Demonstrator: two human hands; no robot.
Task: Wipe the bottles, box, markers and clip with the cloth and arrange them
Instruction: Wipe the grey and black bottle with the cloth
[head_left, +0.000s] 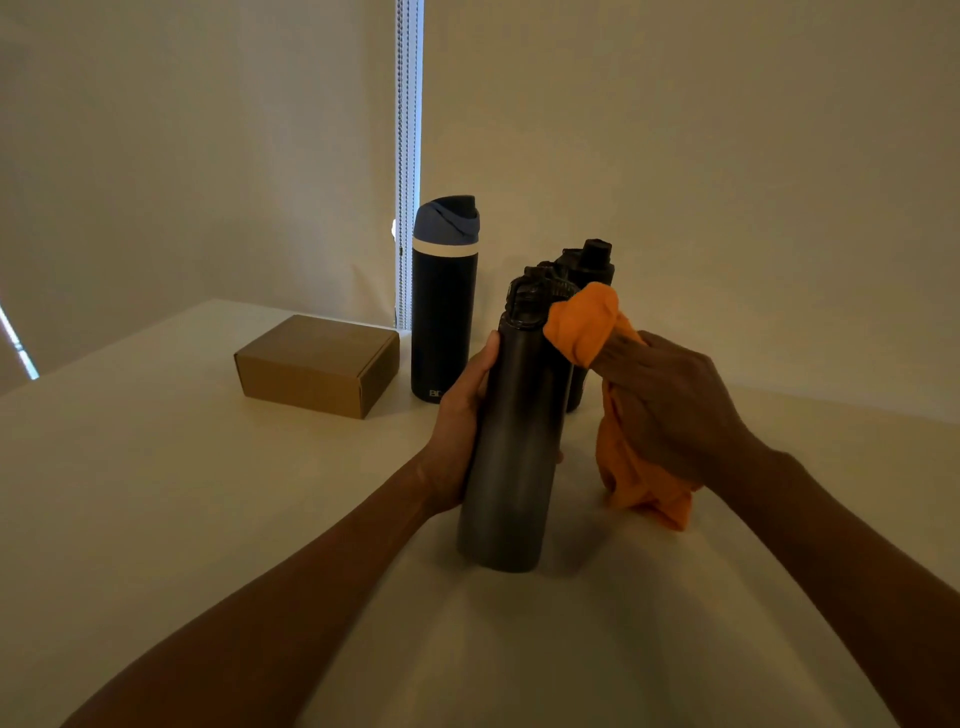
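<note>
Centrally, grey bottle (506, 441) upright at counter (156, 493) centre, left hand (460, 421) fingers wrapped round mid-body; right hand (670, 410) grips bunched orange cloth (584, 327) against bottle's neck. Bottle likely rigid metal, smooth, slippery, maybe heavy; firm mid-body hold suits. Cloth soft, light.

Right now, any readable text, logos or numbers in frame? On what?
"B": pale letters at the base of the blue-lidded bottle. Only the "B" is sure; the next letter is blurred, and the left hand covers the rest.
Cardboard box: no print that can be read.
Grey bottle, black bottle, orange cloth: no text visible.
</note>
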